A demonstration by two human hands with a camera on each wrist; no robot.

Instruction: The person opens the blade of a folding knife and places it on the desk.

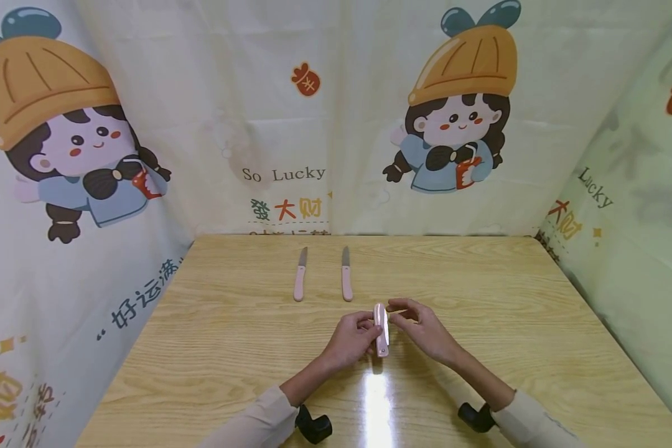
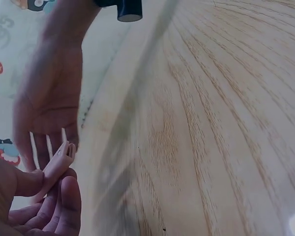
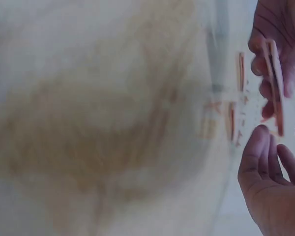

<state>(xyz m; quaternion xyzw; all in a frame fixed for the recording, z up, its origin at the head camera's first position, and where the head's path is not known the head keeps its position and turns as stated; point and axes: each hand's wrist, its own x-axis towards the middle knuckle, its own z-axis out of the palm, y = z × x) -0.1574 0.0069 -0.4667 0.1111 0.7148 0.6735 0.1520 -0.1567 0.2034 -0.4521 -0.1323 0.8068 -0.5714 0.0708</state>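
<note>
My left hand [image 1: 351,339] grips a pink folding knife [image 1: 380,339] by its handle, thumb on the near face. The knife stands roughly upright above the table, and a bright strip of its blade shows along the right side of the handle. Close to the blade side, my right hand [image 1: 428,333] has its fingers loosely bent, thumb and fingertips near the knife's upper part. In the right wrist view, the right fingertips [image 3: 259,132] lie just off one end of the handle, holding nothing. The left wrist view shows the left fingers [image 2: 69,196] wrapped behind the handle.
Two pink-handled knives, a left one [image 1: 299,277] and a right one [image 1: 346,277], lie unfolded farther back on the wooden table [image 1: 229,348]. A printed curtain [image 1: 364,118] hangs behind and at both sides. Black wrist mounts [image 1: 313,426] sit at the sleeves.
</note>
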